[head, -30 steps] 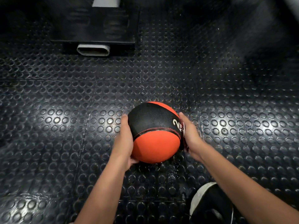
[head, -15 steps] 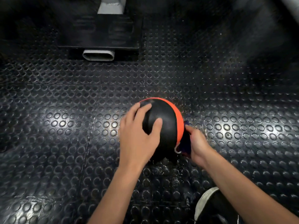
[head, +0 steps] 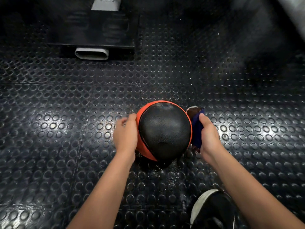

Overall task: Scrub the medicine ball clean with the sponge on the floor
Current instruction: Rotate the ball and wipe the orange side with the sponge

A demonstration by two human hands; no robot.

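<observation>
A black and orange medicine ball (head: pixel 165 129) rests on the studded black rubber floor (head: pixel 66 129), its black panel facing up. My left hand (head: pixel 126 134) presses flat against the ball's left orange side. My right hand (head: pixel 208 138) grips a dark blue sponge (head: pixel 196 128) and holds it against the ball's right side. A brownish end of the sponge sticks out above my thumb. Small water specks glisten on the floor around the ball.
A black equipment base (head: pixel 92 30) with a grey oval tube end (head: pixel 91 54) stands at the back left. A black shoe with a white sole (head: pixel 212 210) is at the bottom right, near my right forearm.
My left hand slid from the top of the ball down to its left side. The ball turned, so more black panel faces up. My right hand with the sponge moved up along the right side.
</observation>
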